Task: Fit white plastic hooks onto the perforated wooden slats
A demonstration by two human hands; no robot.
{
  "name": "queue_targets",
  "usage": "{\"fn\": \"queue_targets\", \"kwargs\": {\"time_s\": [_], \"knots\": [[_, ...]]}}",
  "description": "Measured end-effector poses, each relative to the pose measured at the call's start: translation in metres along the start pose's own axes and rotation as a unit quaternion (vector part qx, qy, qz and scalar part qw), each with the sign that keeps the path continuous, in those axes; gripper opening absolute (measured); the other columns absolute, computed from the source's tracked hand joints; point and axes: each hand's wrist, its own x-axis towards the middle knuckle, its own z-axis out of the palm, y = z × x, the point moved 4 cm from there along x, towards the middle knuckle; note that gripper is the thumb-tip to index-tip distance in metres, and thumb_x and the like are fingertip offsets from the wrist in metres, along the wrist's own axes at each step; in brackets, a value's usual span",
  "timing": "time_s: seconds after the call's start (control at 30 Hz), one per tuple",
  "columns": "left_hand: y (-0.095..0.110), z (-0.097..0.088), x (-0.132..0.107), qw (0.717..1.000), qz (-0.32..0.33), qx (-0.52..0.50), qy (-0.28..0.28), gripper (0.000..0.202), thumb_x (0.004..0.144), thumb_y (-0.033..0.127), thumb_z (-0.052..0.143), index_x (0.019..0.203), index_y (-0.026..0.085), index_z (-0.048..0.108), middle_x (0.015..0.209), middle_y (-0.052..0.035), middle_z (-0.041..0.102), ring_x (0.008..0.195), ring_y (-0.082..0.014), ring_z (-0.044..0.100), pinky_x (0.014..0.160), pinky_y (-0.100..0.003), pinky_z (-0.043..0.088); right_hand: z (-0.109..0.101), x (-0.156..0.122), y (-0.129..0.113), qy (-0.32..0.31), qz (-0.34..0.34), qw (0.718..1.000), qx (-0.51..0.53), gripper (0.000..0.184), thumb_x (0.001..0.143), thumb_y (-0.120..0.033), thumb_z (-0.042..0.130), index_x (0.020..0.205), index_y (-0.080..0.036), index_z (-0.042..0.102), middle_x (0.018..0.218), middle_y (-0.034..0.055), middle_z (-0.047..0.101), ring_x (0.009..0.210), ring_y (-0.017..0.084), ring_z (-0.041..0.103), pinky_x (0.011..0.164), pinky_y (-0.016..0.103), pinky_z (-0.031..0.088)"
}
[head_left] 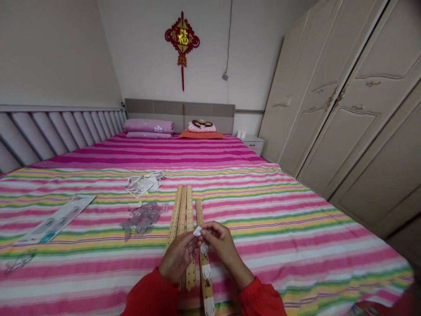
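A small white piece (197,231) sits between the fingertips of my two hands, too small to make out its kind. My left hand (181,256) has its thumb and fingers closed on the lower left side of the piece. From the right, my right hand (221,243) pinches the piece between thumb and forefinger. Under the hands lies a perforated wooden strip (200,213), with several white hooks (206,272) with metal parts fixed along its near half. Just left of it, more perforated wooden strips (190,206) lie side by side, partly covered by my left hand.
Crumpled clear plastic bags with small parts (144,218) lie left of the strips. Behind them are opened packets (141,184). A long flat package (61,219) rests farther left, near a thin wire-like loop (20,262). The striped bedsheet (296,245) spreads beneath everything.
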Motion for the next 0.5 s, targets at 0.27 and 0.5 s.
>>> {"fn": "queue_targets", "kwargs": {"time_s": [0.27,0.5], "knots": [[0.021,0.008,0.027,0.967,0.139,0.213,-0.005,0.029,0.066,0.041,0.072,0.073,0.014,0.062,0.068,-0.0023,0.067,0.057,-0.0104,0.059,0.054,-0.02,0.044,-0.012,0.021,0.015,0.073,0.038,0.994,0.065,0.037,0.054,-0.045,0.085,0.068,-0.016,0.067,0.054,-0.001,0.065,0.045,0.011,0.057,0.048,0.023,0.047],[0.036,0.01,0.067,0.908,0.227,0.353,0.003,0.031,0.063,0.048,0.06,0.062,0.017,0.058,0.057,0.002,0.058,0.057,-0.013,0.053,0.06,-0.026,0.042,-0.021,0.05,0.024,0.104,0.052,0.992,0.048,0.034,0.048,-0.037,0.085,0.07,-0.014,0.07,0.056,0.0016,0.068,0.048,0.014,0.06,0.048,0.025,0.048]]}}
